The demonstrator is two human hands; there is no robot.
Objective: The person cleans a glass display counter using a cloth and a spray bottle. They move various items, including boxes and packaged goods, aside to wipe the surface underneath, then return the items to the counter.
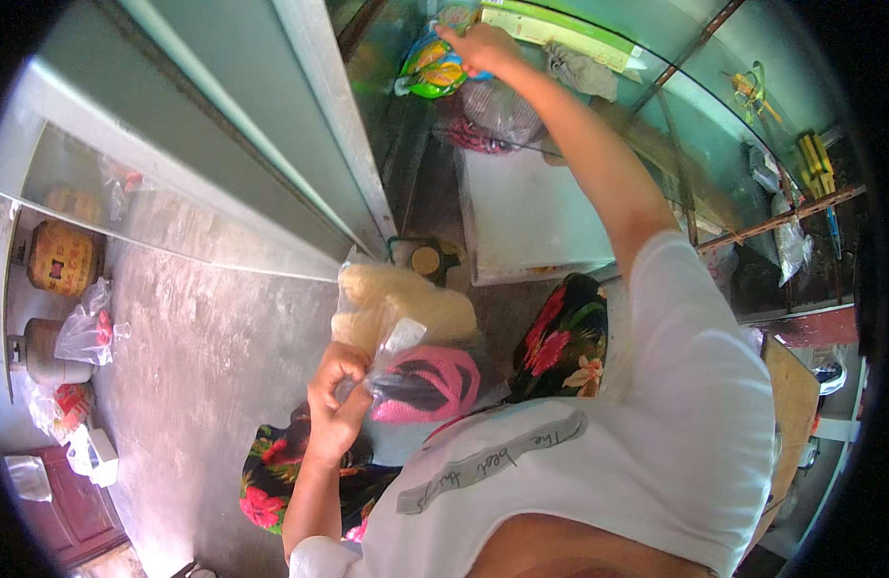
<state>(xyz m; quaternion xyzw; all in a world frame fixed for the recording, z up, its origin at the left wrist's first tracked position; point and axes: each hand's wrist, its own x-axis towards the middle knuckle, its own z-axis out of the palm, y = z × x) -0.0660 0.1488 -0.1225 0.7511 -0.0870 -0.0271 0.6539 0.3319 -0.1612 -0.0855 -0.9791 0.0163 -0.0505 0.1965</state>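
Observation:
My left hand [340, 394] grips the gathered neck of a clear plastic bag [408, 307] that holds rounded tan pieces and bears a white label. Just beside that hand is a pink textured item [444, 383] with curved bands and dark parts. My right hand [480, 49] is stretched far forward into a glass-sided cabinet, its fingers curled on a colourful plastic packet [437, 68] in green, yellow and blue. Under the right forearm sit a clear bag with checked contents [504, 110] and a pink-and-black patterned item [477, 136].
A pale metal frame [329, 108] with glass panes stands left of my reach. Inside the cabinet are a white slab [535, 209] and a grey cloth [578, 71]. A dark object with a round tan face [426, 261] lies low. Gas cylinders [62, 256] line the left wall.

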